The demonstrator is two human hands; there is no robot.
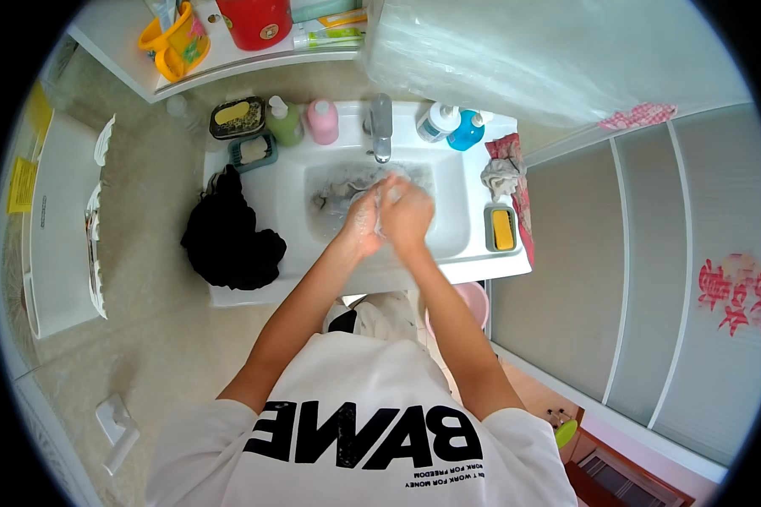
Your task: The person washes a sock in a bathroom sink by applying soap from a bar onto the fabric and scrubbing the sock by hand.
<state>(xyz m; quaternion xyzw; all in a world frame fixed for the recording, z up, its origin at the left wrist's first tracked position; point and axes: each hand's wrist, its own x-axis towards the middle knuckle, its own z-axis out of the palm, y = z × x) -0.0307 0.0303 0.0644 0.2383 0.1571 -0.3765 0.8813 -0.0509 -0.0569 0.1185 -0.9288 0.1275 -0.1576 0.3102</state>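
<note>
Over the sink basin my left hand and my right hand are pressed together, both closed and wet with white suds. A little whitish material or foam shows between them, but I cannot make out what it is. The right hand is slightly blurred and covers part of the left. Below and behind them, a pale wet cloth lies in soapy, greyish water. The tap stands just beyond my hands.
A black garment is heaped on the sink's left edge. Soap dishes, a green pump bottle and a pink bottle line the back left. Two pump bottles stand back right. Yellow soap sits on the right rim, near a crumpled cloth.
</note>
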